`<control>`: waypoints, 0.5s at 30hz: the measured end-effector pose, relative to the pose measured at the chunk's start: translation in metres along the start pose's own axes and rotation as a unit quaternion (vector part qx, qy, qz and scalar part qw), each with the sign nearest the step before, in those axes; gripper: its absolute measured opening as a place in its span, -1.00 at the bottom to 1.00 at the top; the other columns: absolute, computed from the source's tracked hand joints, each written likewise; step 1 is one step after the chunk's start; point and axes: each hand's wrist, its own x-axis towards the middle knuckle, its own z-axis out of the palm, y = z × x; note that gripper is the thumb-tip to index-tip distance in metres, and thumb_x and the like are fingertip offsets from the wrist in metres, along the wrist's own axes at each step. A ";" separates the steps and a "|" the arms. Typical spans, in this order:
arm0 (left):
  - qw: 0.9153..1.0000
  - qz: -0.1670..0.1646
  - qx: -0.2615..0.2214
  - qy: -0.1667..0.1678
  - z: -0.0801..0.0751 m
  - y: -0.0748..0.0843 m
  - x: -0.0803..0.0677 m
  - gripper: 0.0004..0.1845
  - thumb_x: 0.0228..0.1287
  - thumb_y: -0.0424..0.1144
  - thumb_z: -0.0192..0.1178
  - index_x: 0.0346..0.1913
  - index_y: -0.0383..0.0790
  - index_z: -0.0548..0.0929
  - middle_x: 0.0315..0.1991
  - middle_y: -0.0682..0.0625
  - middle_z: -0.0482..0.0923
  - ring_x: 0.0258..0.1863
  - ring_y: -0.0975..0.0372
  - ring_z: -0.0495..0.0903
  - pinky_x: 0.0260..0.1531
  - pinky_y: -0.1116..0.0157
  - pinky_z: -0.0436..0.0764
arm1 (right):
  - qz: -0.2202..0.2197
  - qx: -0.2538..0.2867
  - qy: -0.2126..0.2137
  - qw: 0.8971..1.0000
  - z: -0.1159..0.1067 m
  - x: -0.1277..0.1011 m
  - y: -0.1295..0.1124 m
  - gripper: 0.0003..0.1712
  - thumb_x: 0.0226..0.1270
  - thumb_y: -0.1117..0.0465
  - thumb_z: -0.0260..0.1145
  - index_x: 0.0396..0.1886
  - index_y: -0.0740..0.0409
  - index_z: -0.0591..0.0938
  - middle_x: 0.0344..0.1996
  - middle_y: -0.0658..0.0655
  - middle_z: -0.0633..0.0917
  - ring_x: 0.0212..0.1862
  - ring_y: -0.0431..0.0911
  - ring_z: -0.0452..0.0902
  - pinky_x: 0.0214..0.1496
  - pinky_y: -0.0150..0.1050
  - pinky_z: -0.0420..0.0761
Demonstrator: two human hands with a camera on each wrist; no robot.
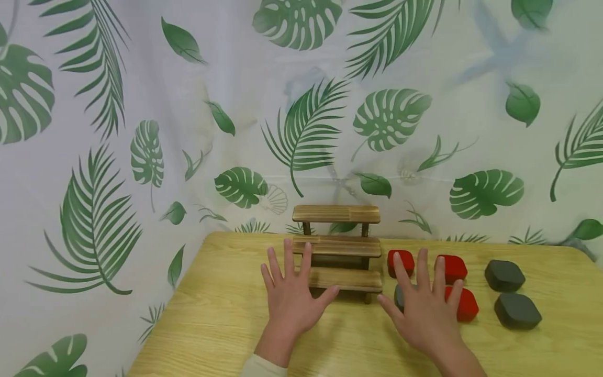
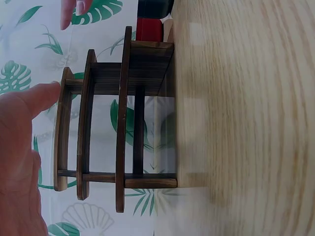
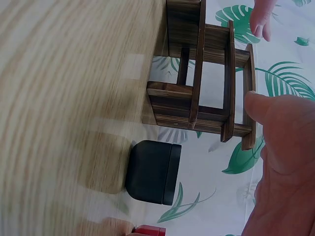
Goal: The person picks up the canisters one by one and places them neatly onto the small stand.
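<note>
One three-tier dark-stained wooden step shelf (image 1: 337, 246) at 12 o'clock on the bench (image 1: 212, 324), three red boxes (image 1: 401, 262) and three dark grey boxes (image 1: 504, 275) at 3 o'clock, left hand (image 1: 288, 296) and right hand (image 1: 424, 309) both flat with fingers spread, gripping nothing

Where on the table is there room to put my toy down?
Bare wood lies left of the left hand toward the table edge, and along the near edge between both wrists. Right of the wooden steps it is crowded: red boxes, dark boxes and the right hand.
</note>
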 end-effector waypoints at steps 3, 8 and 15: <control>1.000 -0.003 -0.004 -0.001 0.001 -0.002 0.000 0.04 0.23 0.50 0.03 0.63 0.12 -0.09 0.58 -0.09 -0.57 0.45 -0.13 -0.69 0.33 -0.24 -0.45 | 0.002 0.001 -0.001 1.000 0.000 0.000 -0.002 0.04 0.39 -0.34 0.17 0.64 0.00 -0.03 0.54 0.32 -0.43 0.45 0.33 -0.73 0.17 0.48 -0.64; 1.000 -0.004 -0.005 0.001 0.002 -0.004 0.000 0.04 0.24 0.49 0.02 0.63 0.11 -0.11 0.58 -0.10 -0.57 0.46 -0.15 -0.67 0.33 -0.25 -0.42 | 0.004 0.001 0.004 1.000 0.001 0.002 -0.002 0.05 0.39 -0.31 0.19 0.64 -0.02 -0.07 0.54 0.34 -0.42 0.45 0.30 -0.76 0.18 0.48 -0.62; 1.000 -0.010 -0.019 0.010 0.003 -0.005 0.003 0.07 0.22 0.47 0.08 0.63 0.12 -0.13 0.58 -0.09 -0.59 0.46 -0.13 -0.67 0.34 -0.23 -0.40 | 0.010 0.017 0.004 1.000 0.001 0.004 -0.002 0.08 0.37 -0.31 0.22 0.65 -0.05 -0.10 0.54 0.34 -0.39 0.45 0.28 -0.76 0.21 0.48 -0.60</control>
